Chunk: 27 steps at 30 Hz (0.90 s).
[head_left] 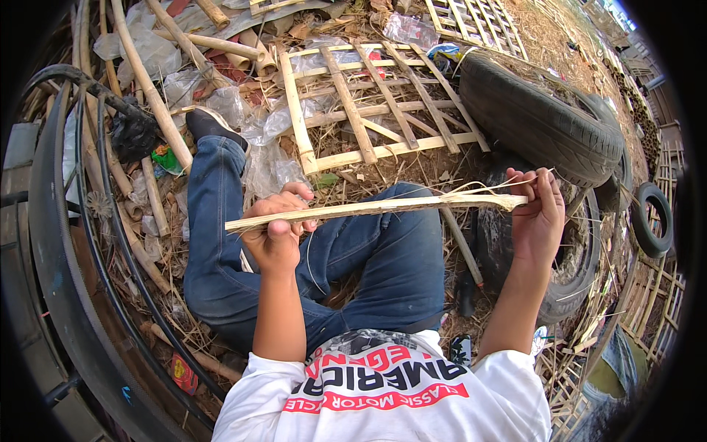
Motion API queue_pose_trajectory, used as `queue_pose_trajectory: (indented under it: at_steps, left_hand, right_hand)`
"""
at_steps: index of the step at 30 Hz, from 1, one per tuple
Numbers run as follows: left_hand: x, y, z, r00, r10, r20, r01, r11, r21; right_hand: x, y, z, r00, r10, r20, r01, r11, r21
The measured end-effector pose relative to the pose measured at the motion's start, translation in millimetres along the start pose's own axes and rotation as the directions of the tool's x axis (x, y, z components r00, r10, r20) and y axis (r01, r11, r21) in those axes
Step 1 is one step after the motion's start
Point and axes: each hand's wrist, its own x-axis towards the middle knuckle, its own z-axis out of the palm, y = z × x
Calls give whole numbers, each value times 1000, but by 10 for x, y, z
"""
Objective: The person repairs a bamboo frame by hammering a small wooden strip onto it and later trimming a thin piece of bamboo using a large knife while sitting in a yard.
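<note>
Holding a pale bamboo strip [383, 207] across your lap, you have it slanting slightly upward from left to right above your bent legs. Your left hand [274, 228] has its thumb and fingers clamped on the strip near the left end, which juts a little past them. Your right hand [536, 210] has its fingers pinched on the frayed right end, where thin fibres split away from the upper edge.

Your legs in blue jeans [221, 243] fill the ground directly below the strip. On your right, a large tyre [541, 118] leans just beyond that hand, and your forearm partly covers a lower tyre [578, 276]; together they crowd that side. A smaller tyre [653, 221] sits farther out. Ahead of you lies a slatted lattice panel [346, 103], with clear plastic litter [180, 88] to its left. Bamboo poles [149, 81] clutter the ground past your shoe [213, 125], near a black bag [135, 132]. A black curved frame [62, 221] hems in your left.
</note>
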Motion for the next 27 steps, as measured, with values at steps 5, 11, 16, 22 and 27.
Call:
queue_pose_trajectory:
  at_steps: [5,11,16,22,27]
  left_hand:
    - [27,76,45,999,49,7,-49,998,32]
    - [-59,154,64,997,80,-8,-75,961,268]
    - [-245,54,128,984,174,-46,-143,911,386]
    - [-362,-84,77,978,206,-16,-175,865,470]
    - [-638,-306,262,985,151,84,-173,863,474]
  right_hand:
    - [19,143,-37,988,116,-105,-103,988,119]
    - [-59,314,36,970,230,-79,-213,961,179]
    - [-339,701,115,914,395,-94,-403,911,-91]
    - [-362,796,-38,962,271,-37,-247,806,-538]
    - [-723,1130,262,747,629,215,-642,767,-14]
